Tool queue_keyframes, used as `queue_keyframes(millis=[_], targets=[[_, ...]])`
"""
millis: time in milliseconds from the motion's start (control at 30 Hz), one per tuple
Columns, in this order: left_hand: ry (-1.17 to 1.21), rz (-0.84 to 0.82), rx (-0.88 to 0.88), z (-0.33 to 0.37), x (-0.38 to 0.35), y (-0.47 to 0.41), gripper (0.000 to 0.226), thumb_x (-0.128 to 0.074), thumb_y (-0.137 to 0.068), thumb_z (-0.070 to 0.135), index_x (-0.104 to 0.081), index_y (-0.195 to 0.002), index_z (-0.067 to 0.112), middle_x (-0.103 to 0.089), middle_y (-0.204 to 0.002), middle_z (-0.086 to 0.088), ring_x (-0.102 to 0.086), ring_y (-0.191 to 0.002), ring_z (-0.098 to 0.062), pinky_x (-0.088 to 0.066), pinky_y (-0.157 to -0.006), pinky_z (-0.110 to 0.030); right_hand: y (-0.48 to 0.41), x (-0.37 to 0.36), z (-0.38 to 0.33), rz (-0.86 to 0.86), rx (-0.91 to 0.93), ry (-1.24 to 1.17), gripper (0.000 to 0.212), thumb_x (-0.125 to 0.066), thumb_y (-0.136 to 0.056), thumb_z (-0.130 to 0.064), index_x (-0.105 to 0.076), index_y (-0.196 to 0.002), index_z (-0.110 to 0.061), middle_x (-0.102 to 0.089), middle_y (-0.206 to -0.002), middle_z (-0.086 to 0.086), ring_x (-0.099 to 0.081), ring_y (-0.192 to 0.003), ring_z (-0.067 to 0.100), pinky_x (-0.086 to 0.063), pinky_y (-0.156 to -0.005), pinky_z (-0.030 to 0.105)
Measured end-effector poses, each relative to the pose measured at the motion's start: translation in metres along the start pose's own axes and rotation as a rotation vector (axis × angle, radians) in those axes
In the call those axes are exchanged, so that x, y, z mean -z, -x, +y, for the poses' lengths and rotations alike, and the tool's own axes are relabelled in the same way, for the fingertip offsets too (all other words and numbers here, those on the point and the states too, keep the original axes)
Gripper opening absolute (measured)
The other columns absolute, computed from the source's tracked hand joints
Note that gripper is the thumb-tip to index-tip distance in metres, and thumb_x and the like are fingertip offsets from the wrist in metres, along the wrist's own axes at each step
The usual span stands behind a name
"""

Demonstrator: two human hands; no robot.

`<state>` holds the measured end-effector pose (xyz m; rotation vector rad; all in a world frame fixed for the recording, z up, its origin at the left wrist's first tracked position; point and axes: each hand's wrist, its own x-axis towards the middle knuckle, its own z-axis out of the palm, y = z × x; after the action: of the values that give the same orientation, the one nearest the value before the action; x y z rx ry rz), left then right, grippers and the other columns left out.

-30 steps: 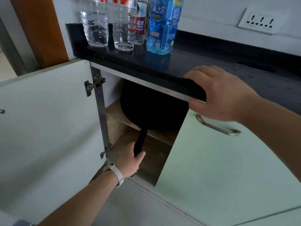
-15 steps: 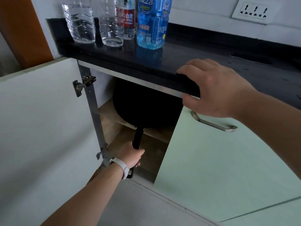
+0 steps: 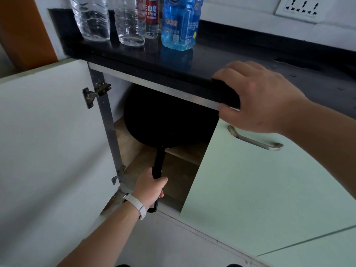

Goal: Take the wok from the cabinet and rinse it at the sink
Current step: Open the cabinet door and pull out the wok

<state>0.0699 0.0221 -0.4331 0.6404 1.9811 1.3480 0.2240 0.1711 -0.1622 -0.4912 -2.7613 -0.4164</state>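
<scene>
A black wok (image 3: 165, 120) sits on the wooden shelf inside the open cabinet (image 3: 133, 151), its bowl partly hidden under the counter. Its long black handle (image 3: 159, 162) sticks out toward me over the shelf edge. My left hand (image 3: 150, 186), with a white wristband, is wrapped around the handle's near end. My right hand (image 3: 260, 97) grips the front edge of the black countertop (image 3: 173, 70) above the cabinet. The sink is out of view.
The left cabinet door (image 3: 48, 141) stands swung open; the pale green right door (image 3: 260, 180) with a metal handle (image 3: 254, 139) is closed. Several plastic bottles, clear ones (image 3: 92, 18) and a blue one (image 3: 180, 22), stand on the counter. A wall socket (image 3: 302, 7) is at the upper right.
My left hand has closed fully on the wok handle and drawn it slightly outward. The view has shifted a little; my right hand stays on the counter edge.
</scene>
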Motion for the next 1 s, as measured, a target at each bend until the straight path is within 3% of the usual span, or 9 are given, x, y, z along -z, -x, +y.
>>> queue_keyframes(millis=[267,500,833,933,1000], targets=[[-0.058,0.002,-0.018,-0.015,0.033,0.043,0.013,-0.06,-0.092,0.018,-0.057,-0.097,0.007,-0.054,-0.061,-0.005,-0.053,-0.041,-0.011,-0.045,-0.045,-0.02,0.001,0.001,-0.002,0.003,-0.019,-0.003,0.059,-0.05,-0.083,-0.047,-0.045,-0.137,-0.023,-0.052,-0.134,0.003,-0.046,-0.121,0.03,-0.044,-0.093,0.046],[-0.122,0.014,0.015,-0.029,0.054,0.084,0.011,-0.059,-0.09,0.013,-0.056,-0.091,0.003,-0.053,-0.056,-0.002,-0.052,-0.04,-0.015,-0.046,-0.046,-0.029,0.001,0.003,-0.005,-0.022,-0.028,0.017,0.06,-0.053,-0.085,-0.046,-0.042,-0.139,-0.024,-0.05,-0.136,0.004,-0.045,-0.121,0.03,-0.043,-0.094,0.047],[-0.194,0.017,0.056,-0.038,0.071,0.142,0.016,-0.06,-0.086,0.007,-0.049,-0.083,-0.003,-0.051,-0.055,-0.006,-0.051,-0.038,-0.019,-0.042,-0.041,-0.027,0.002,0.005,-0.006,-0.038,-0.038,0.012,0.06,-0.054,-0.086,-0.046,-0.04,-0.14,-0.025,-0.05,-0.136,0.006,-0.044,-0.124,0.032,-0.043,-0.096,0.05],[-0.201,0.037,0.071,-0.044,0.074,0.161,0.017,-0.06,-0.087,0.009,-0.053,-0.096,-0.002,-0.051,-0.059,-0.008,-0.051,-0.037,-0.018,-0.042,-0.041,-0.029,0.001,0.005,-0.007,-0.036,-0.044,-0.013,0.06,-0.053,-0.084,-0.048,-0.041,-0.139,-0.026,-0.049,-0.135,0.006,-0.045,-0.124,0.033,-0.044,-0.096,0.054],[-0.223,0.054,0.076,-0.047,0.077,0.173,0.014,-0.06,-0.087,0.011,-0.052,-0.094,0.002,-0.051,-0.06,-0.01,-0.052,-0.036,-0.016,-0.043,-0.042,-0.03,-0.001,0.003,-0.006,-0.03,-0.053,-0.013,0.063,-0.054,-0.083,-0.05,-0.04,-0.14,-0.027,-0.049,-0.137,0.008,-0.044,-0.125,0.035,-0.044,-0.098,0.057]])
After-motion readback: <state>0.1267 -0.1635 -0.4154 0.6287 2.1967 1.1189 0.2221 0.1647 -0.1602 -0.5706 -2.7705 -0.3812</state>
